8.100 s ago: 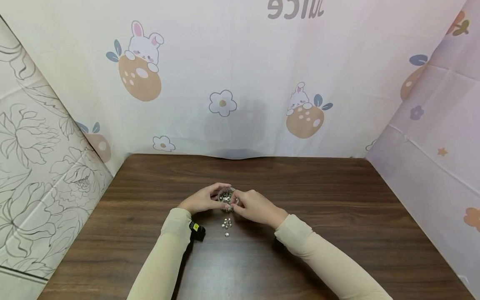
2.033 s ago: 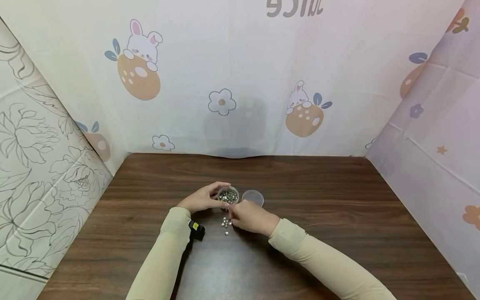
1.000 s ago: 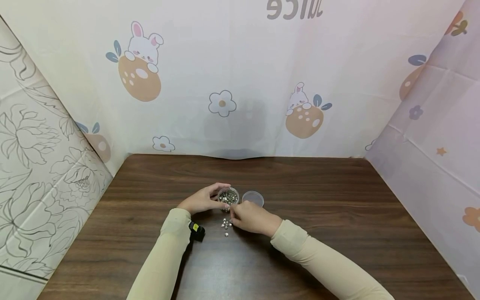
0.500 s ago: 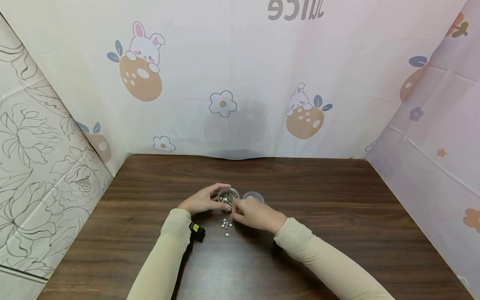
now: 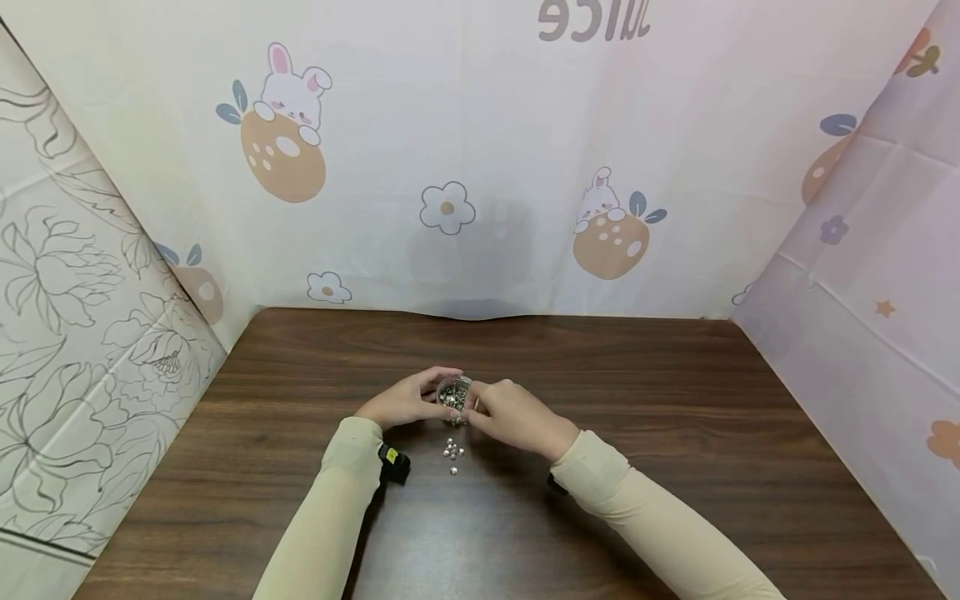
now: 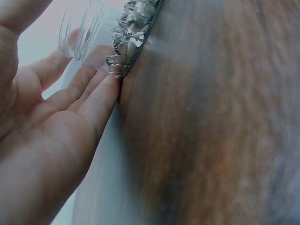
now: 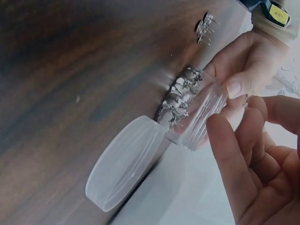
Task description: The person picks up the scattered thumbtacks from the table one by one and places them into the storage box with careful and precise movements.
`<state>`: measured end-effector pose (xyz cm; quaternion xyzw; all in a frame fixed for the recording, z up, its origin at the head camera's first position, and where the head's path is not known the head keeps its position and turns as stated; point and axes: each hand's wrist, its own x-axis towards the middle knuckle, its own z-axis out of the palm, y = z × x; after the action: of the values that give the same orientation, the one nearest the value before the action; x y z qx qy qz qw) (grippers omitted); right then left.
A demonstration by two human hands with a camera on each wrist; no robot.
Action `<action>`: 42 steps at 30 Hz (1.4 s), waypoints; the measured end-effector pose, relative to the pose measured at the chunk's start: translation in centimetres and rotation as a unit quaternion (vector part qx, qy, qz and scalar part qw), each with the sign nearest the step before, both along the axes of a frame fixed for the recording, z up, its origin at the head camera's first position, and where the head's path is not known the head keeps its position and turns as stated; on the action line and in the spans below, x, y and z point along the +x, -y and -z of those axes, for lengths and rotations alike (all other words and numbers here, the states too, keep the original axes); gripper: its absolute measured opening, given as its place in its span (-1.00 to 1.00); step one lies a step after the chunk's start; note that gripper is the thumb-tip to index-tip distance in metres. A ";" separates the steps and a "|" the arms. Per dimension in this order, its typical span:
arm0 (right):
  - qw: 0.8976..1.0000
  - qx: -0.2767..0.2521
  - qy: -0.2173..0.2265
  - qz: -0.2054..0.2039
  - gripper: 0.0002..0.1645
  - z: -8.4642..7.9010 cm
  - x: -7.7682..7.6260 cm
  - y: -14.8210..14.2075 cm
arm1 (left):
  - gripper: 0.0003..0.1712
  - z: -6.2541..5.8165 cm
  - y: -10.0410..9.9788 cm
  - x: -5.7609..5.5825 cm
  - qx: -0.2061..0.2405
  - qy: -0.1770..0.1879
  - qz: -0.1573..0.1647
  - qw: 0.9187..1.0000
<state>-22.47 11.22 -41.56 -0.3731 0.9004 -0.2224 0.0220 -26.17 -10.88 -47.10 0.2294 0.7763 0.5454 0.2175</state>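
Observation:
A small clear plastic jar, its mouth uncovered, holds many silver thumbtacks. My left hand grips its side, with thumb and fingers spread around the wall; in the left wrist view this hand lies along the jar's lower edge. My right hand is right over the jar's mouth, fingers bent. Seen from the right wrist, the thumb and index fingertips of this hand pinch together on a tiny point of a thumbtack, mostly hidden. Several loose thumbtacks lie on the table in front of the jar.
The clear round lid lies on the table beside the jar; my right hand covers it in the head view. A black wrist camera sits at my left cuff. Printed cloth hangs behind the dark wooden table.
My right hand has moved from beside the loose thumbtacks up and over the jar's mouth, covering the lid in the head view. The left hand and the jar have stayed put.

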 end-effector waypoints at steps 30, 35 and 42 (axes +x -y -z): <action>0.999 0.004 0.009 0.039 -0.87 0.1 -1.9 1.2 | -0.28 -0.1 -0.1 0.2 -0.002 0.005 -0.010 1.000; 0.999 0.000 0.012 0.041 -0.86 -0.1 -1.7 1.1 | -0.26 -0.2 0.0 0.1 -0.014 -0.005 -0.011 1.000; 0.999 0.002 0.009 0.035 -0.88 0.0 -1.1 0.8 | -0.19 -0.1 0.0 -0.1 -0.013 -0.011 -0.004 1.000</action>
<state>-23.55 10.46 -41.56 -0.3398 0.9130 -0.2245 0.0230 -26.28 -10.89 -46.99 0.2298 0.7866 0.5335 0.2093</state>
